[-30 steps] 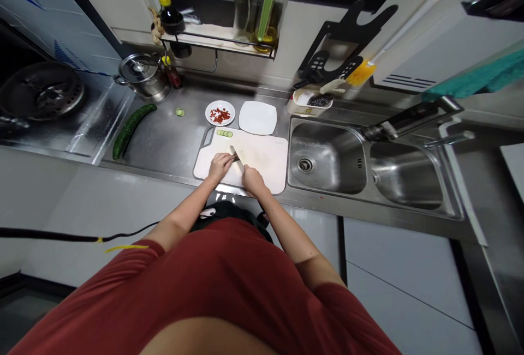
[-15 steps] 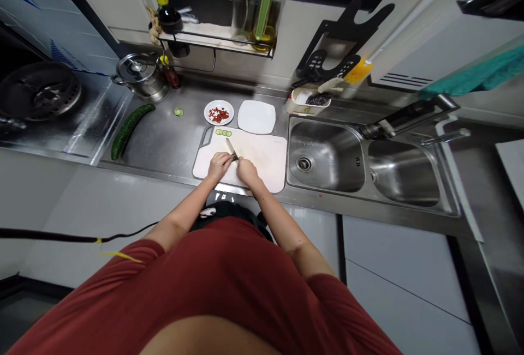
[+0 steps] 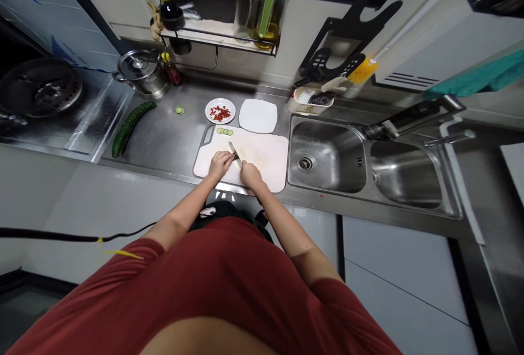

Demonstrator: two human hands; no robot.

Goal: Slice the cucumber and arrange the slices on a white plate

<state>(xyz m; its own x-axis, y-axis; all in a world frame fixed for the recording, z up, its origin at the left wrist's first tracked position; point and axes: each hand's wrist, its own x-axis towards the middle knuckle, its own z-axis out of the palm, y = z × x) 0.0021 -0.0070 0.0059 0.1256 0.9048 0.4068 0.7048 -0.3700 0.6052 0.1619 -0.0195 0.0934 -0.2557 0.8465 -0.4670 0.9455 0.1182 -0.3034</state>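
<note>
My right hand [image 3: 251,175] is wrapped round the handle of a knife [image 3: 233,149], whose blade slants up and left over the white cutting board [image 3: 268,153]. My left hand [image 3: 220,165] is closed, its fingertips pressing a small dark piece [image 3: 235,156] against the board beside the blade. The kind of that piece is too small to make out. A short row of cucumber slices [image 3: 225,132] lies at the board's far left. Behind the board are a white plate of chopped red pieces [image 3: 220,113] and a square white plate [image 3: 257,116].
A long cucumber [image 3: 130,128] and a few cucumber slices [image 3: 179,110] lie to the left on the steel counter. A lidded pot [image 3: 143,74] stands behind them, with a sauce bottle [image 3: 172,71] next to it. The double sink [image 3: 327,156] borders the board's right side.
The knife and my right hand have shifted slightly right, away from my left fingers. My left hand still presses the dark piece. The whole view has moved a little.
</note>
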